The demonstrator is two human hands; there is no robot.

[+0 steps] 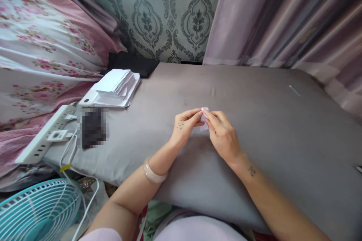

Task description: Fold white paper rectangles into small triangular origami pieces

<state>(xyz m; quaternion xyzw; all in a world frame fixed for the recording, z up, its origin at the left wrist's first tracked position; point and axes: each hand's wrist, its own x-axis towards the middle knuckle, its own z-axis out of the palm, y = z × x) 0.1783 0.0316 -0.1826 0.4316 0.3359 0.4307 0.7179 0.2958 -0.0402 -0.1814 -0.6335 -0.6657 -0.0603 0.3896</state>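
Paper slip (204,125), white and small, is pinched between two bare hands above a grey sheet (271,128), near the middle of the view and straight ahead of the wearer. Its long axis runs roughly away from the body, from a far end caught among the fingertips to a near end that projects, uncovered, below them. That places the left hand (182,128) along one long side and the right hand (225,135) along the other, the two reaching in at opposing slants. Neither hand is nearer: both touch the paper. The left thumb and forefinger close on it towards the far end, while the right forefinger bears on that same end and the right thumb lies a little closer to the body, at the right-hand edge. Between the fingers, folds or layers are too small to make out, and whether the slip touches the sheet below cannot be told. A pale bangle (154,173) circles the left forearm. Well apart, ahead and to the left, a stack of white paper (115,84) sits in front of a folded black item (135,62), with a white power strip (45,137) closer to the wearer. Far to the right, a thin pale stick (294,90) lies at an angle on the sheet.
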